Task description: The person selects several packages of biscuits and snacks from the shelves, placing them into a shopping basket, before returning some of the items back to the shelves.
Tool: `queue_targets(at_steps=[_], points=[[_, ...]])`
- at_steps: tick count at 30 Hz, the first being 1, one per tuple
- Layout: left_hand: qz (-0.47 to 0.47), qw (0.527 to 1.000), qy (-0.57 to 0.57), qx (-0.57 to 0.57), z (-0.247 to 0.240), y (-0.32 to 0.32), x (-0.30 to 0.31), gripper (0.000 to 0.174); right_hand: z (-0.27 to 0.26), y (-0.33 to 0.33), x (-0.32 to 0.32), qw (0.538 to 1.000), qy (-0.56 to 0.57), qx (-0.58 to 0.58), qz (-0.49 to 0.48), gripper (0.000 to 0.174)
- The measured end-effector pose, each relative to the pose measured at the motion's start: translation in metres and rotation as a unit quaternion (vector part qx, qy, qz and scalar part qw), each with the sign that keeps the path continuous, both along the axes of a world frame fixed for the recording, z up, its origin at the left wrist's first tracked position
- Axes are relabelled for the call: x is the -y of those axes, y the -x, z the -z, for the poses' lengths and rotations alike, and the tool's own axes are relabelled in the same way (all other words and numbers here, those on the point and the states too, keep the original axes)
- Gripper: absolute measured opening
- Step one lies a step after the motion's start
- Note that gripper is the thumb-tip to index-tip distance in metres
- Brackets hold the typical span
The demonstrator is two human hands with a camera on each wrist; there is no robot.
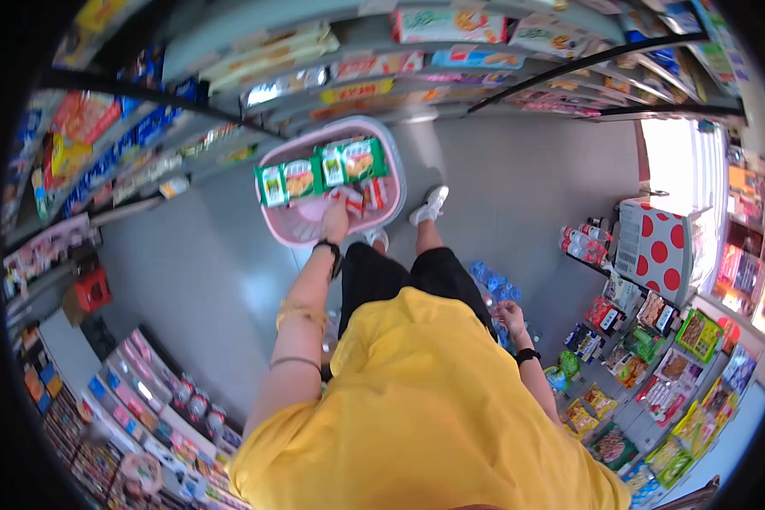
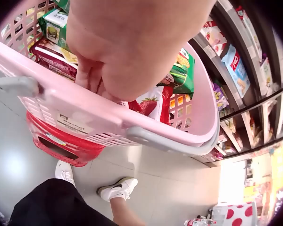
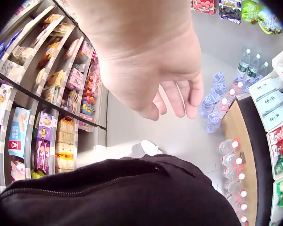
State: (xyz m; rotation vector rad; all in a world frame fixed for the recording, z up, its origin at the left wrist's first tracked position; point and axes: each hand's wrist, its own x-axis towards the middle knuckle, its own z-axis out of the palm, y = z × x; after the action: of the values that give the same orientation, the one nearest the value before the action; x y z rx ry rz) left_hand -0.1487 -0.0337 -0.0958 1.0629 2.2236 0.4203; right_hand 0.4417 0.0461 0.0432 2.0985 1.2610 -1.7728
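My left hand [image 1: 336,223] reaches down into a pink plastic basket [image 1: 274,223]. Its fingertips are at a red and white packet [image 1: 346,201], which carries a strawberry picture in the left wrist view. There the back of the hand and the basket's rim hide the fingertips, so I cannot tell whether they grip the packet. Two green snack packs [image 1: 289,183] lie along the basket's far side, and a dark red pack [image 2: 54,61] shows beside the hand. My right hand [image 3: 165,84] hangs by my side, holding nothing, its fingers loosely bent.
A red container [image 2: 61,141] is under the basket. Snack shelves [image 1: 348,68] run along the far side. Bottles [image 3: 233,165] stand on the floor at my right, near a display of packaged snacks [image 1: 654,365] and a polka-dot box [image 1: 654,246].
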Motion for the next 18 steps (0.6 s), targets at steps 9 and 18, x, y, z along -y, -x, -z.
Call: queue_targets(at_steps=[9,18], points=[[-0.018,0.999,-0.033,-0.031,-0.043,0.005,0.024,0.021,-0.008,0.107,-0.084,0.977,-0.134,-0.021,-0.165,0.029],[0.151,0.980,-0.047,-0.124,-0.057,0.013,0.001,0.027,-0.032,0.169,-0.122,0.951,-0.200,-0.091,-0.218,0.031]])
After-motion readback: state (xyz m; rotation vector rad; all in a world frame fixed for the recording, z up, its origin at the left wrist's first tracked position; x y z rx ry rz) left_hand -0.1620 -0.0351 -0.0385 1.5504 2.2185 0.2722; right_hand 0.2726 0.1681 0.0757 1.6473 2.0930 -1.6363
